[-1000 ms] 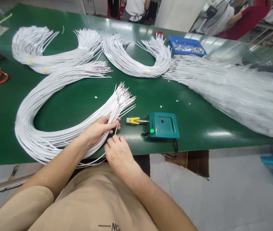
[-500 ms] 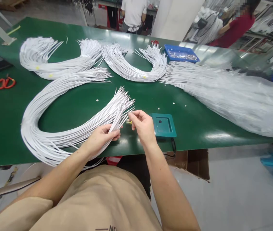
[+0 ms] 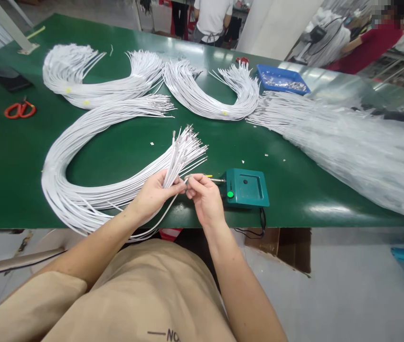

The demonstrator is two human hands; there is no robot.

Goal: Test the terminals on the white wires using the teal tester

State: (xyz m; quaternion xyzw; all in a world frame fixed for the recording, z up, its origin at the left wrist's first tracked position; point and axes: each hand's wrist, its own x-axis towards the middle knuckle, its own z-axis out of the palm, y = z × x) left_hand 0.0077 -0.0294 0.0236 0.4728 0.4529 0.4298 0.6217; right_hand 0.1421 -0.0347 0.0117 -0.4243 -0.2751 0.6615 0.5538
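My left hand is closed round a small bunch of white wires, whose tips point up and away from me. My right hand pinches the end of one white wire beside my left fingertips; that end is largely hidden by the fingers. This wire bows down below my hands toward the table edge. Under and behind the bunch lies a large curved bundle of white wires, with metal-tipped ends. Just right of my right hand stands a small green machine with a green button and a thin metal rod sticking out toward the hand.
Two more curved wire bundles, one at left and one in the middle, lie farther back. A blue tray holds small metal parts. Wires in clear plastic cover the right. Red-handled scissors lie left. Two people are beyond the table.
My right hand has moved down and left, against my left fingertips, with a wire end between its fingers. The bunch in my left hand stands more upright. The whole view has shifted slightly.
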